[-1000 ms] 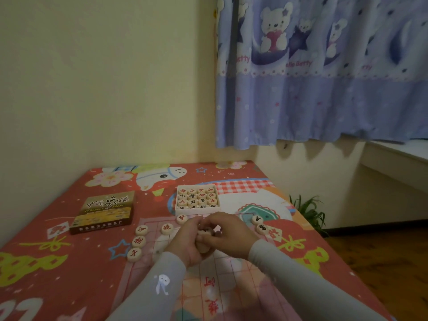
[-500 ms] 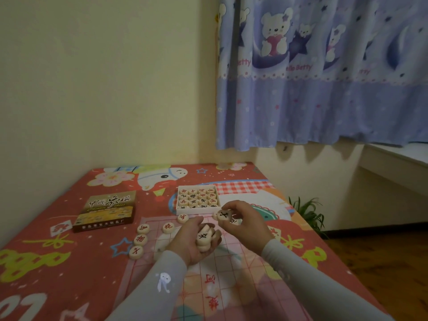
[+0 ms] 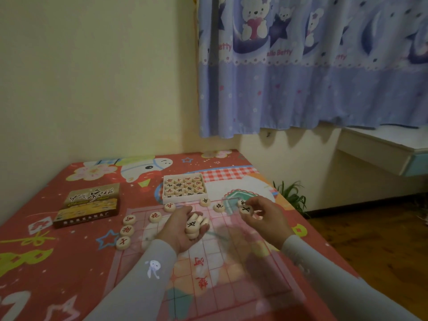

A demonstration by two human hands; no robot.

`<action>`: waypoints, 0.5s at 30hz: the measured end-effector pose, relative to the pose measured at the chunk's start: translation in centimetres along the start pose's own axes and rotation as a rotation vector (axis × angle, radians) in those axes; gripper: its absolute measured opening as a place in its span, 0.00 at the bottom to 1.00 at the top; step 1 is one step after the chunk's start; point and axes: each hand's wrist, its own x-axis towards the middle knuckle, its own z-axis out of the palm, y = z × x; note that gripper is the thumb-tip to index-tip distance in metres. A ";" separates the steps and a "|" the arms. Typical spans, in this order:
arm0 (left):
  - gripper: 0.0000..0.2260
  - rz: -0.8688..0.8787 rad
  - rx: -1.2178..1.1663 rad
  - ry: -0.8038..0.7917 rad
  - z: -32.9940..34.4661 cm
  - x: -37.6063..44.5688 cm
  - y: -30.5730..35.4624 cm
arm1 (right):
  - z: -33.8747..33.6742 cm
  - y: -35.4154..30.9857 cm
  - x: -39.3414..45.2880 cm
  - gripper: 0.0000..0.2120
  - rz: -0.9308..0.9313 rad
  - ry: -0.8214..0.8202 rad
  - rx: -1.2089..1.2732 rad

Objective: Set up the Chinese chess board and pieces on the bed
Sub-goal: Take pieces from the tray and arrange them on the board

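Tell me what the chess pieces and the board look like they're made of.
Chess pieces: pale wood by the look, smooth discs with red or black painted characters; plastic can't be ruled out. Board: seemingly a thin, see-through plastic sheet with a red printed grid, since the bed cover's pattern shows through.

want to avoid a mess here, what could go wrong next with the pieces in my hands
1. The left hand cups a loose stack of pieces; tipping it could spill them across the board.
2. The right hand pinches one piece close above another piece lying below and may knock it.
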 end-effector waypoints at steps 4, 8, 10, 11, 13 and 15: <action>0.13 -0.004 0.011 -0.004 0.3 -0.1 -0.4 | -1.4 1.6 -1.9 0.11 0.067 0.037 -0.020; 0.12 -0.017 0.017 -0.025 0.6 -0.1 -0.9 | -1.9 3.2 -3.1 0.09 0.136 0.062 -0.067; 0.12 -0.024 0.020 -0.038 0.6 0.0 -1.0 | -2.0 4.0 -3.4 0.09 0.173 0.064 -0.103; 0.12 -0.026 0.021 -0.041 0.7 0.0 -1.1 | -2.0 4.3 -3.5 0.09 0.182 0.065 -0.125; 0.12 -0.030 0.024 -0.043 0.7 0.2 -1.1 | -1.9 4.5 -3.6 0.08 0.209 0.063 -0.144; 0.12 -0.034 0.026 -0.039 0.8 0.4 -1.1 | -1.7 4.7 -3.3 0.08 0.248 0.051 -0.147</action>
